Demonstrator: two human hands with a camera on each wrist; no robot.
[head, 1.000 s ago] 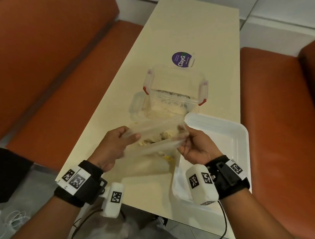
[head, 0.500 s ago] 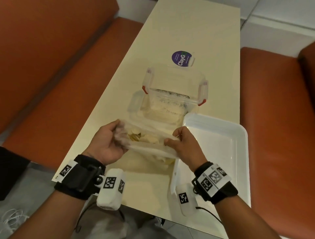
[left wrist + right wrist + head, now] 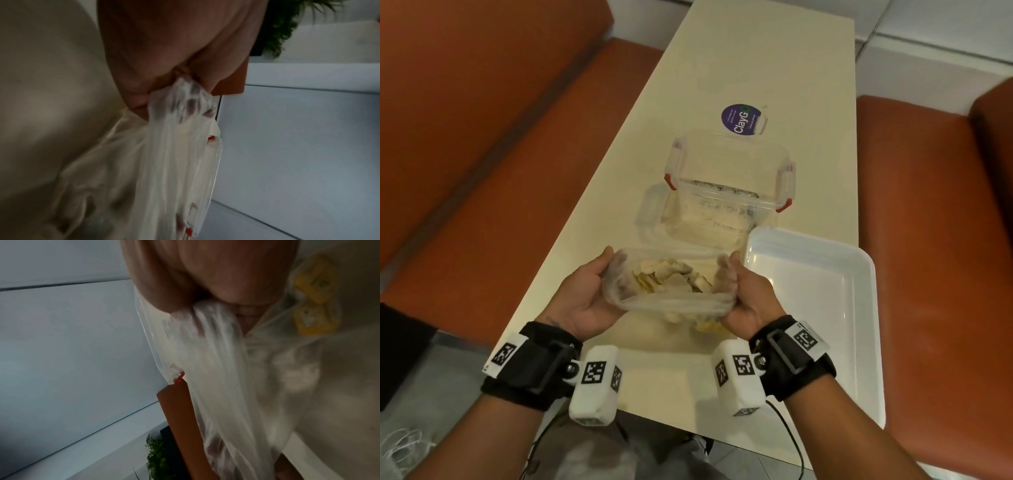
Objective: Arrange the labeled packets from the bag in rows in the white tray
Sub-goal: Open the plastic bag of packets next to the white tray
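A clear plastic bag (image 3: 671, 301) hangs between my two hands above the near part of the table, its mouth pulled wide. Several pale and yellow packets (image 3: 667, 279) lie heaped inside it. My left hand (image 3: 599, 284) grips the bag's left rim and my right hand (image 3: 732, 284) grips its right rim, fingers curled into the film. The left wrist view shows the bag (image 3: 164, 162) bunched in my left hand (image 3: 180, 76); the right wrist view shows the bag (image 3: 216, 369) and yellow packets (image 3: 314, 293). The white tray (image 3: 859, 342) lies just right of the bag, with nothing in it.
A clear lidded box (image 3: 729, 185) with red clips stands beyond the bag, a second clear container (image 3: 654, 212) at its left. A purple round sticker (image 3: 739, 118) lies further back. Orange benches (image 3: 482, 137) flank the narrow cream table (image 3: 756, 51).
The bag's mouth was nearly flat between pinching fingers; now both hands have turned palms inward and spread it wide, baring the packets. The hands have dropped slightly toward me.
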